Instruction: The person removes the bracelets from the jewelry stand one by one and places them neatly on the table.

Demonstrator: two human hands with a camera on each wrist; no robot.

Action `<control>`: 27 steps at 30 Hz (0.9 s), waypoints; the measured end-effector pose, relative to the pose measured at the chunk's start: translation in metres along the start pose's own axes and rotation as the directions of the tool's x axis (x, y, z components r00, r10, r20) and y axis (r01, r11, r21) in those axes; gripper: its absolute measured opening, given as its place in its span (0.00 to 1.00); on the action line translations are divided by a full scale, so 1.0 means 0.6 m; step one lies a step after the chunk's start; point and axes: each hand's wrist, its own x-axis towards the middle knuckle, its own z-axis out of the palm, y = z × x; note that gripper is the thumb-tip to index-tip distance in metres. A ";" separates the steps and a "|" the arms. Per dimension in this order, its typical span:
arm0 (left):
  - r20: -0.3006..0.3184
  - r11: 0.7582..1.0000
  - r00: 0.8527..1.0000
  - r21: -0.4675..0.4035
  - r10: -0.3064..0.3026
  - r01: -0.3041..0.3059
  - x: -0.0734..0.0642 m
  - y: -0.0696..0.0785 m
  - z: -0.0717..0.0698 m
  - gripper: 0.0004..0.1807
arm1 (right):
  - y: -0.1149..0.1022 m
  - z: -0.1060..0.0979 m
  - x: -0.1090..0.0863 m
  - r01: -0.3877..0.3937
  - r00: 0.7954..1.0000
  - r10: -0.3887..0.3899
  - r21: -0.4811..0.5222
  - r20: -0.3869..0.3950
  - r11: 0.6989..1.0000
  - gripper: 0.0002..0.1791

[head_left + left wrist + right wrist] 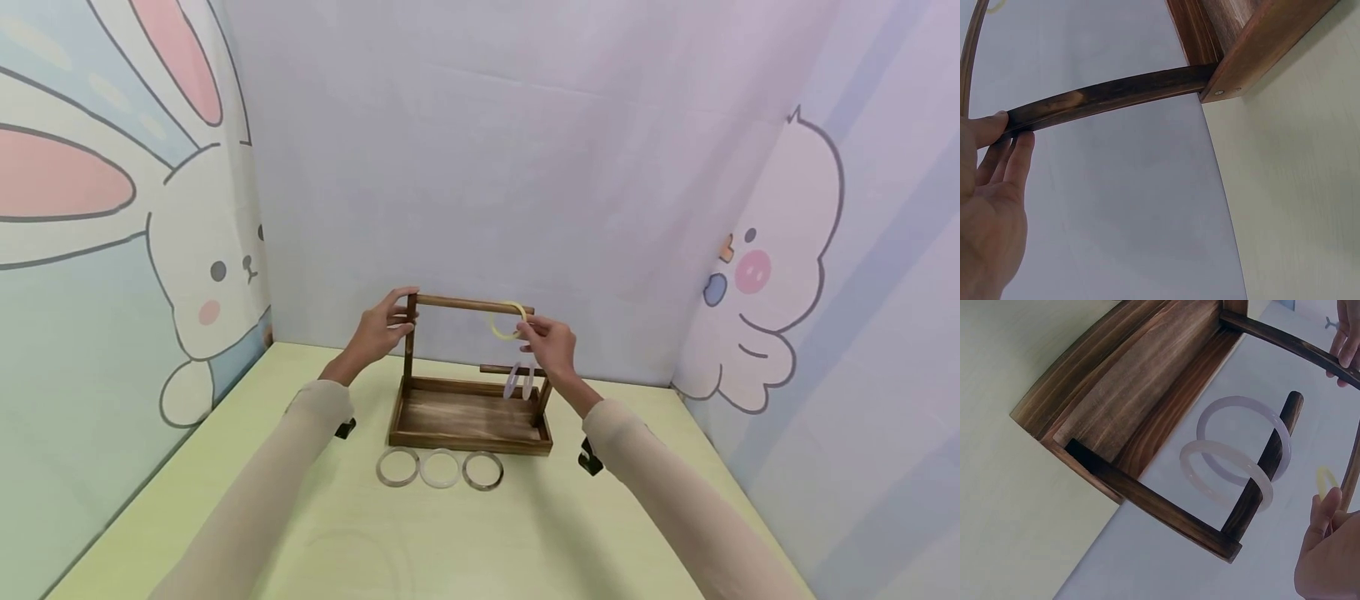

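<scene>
A dark wooden bangle stand (471,414) with a tray base stands on the table. My left hand (381,330) grips the top of its tall left post (1110,94) between thumb and fingers. At the free end of the upper bar (457,302), my right hand (551,343) pinches a yellow bangle (497,332), which encircles the bar. Two pale bangles, one lavender (1244,400) and one pinkish white (1225,450), hang on the lower bar (1260,469). In the right wrist view the right hand partly hides the yellow bangle.
Three bangles lie in a row on the table before the stand: a greyish one (397,484), a whitish one (439,485) and a dark-mottled one (483,487). A pale cloth backdrop (465,183) rises behind, with cartoon-printed side walls.
</scene>
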 end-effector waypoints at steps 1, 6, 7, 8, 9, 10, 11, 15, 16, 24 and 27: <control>-0.002 1.000 1.000 0.000 0.000 0.000 0.000 0.000 0.000 0.40 | 0.001 -0.001 0.000 -0.002 1.000 0.002 0.000 0.001 1.000 0.17; 0.001 1.000 1.000 -0.002 0.004 -0.004 -0.001 0.001 0.000 0.40 | 0.000 -0.005 -0.001 -0.020 1.000 0.020 0.025 0.003 0.999 0.15; 0.002 1.000 1.000 -0.001 0.007 -0.007 -0.001 0.002 0.001 0.40 | 0.000 -0.006 -0.001 -0.025 1.000 0.024 0.026 0.003 0.999 0.15; 0.001 1.000 1.000 0.001 0.010 -0.010 -0.001 0.002 0.001 0.40 | 0.000 -0.007 -0.001 -0.027 1.000 0.027 0.025 0.004 0.999 0.15; 0.001 1.000 1.000 0.002 0.013 -0.013 -0.002 0.003 0.001 0.40 | -0.001 -0.008 -0.001 -0.032 0.999 0.032 0.026 0.004 0.999 0.15; 0.001 1.000 1.000 0.005 0.018 -0.018 -0.002 0.003 0.001 0.40 | -0.001 -0.010 -0.002 -0.035 0.999 0.035 0.027 0.003 0.999 0.15; 0.001 1.000 1.000 0.005 0.020 -0.020 -0.002 0.004 0.001 0.40 | -0.001 -0.011 -0.003 -0.038 0.999 0.038 0.026 0.001 0.999 0.15; -0.005 1.000 1.000 0.012 0.019 -0.019 -0.003 0.002 0.001 0.40 | -0.001 -0.015 -0.004 -0.043 0.999 0.043 0.028 0.001 0.999 0.15; -0.006 1.000 1.000 0.011 0.020 -0.019 -0.004 0.002 0.001 0.40 | -0.001 -0.016 -0.005 -0.042 0.999 0.042 0.026 0.003 0.999 0.15; -0.004 1.000 1.000 -0.002 0.016 -0.016 -0.003 0.005 0.004 0.40 | 0.000 -0.029 -0.002 -0.049 0.999 0.049 0.003 -0.001 0.999 0.15; -0.004 1.000 1.000 0.000 0.023 -0.023 -0.002 0.004 0.006 0.40 | 0.000 -0.033 -0.001 -0.050 0.999 0.050 -0.004 -0.006 0.999 0.15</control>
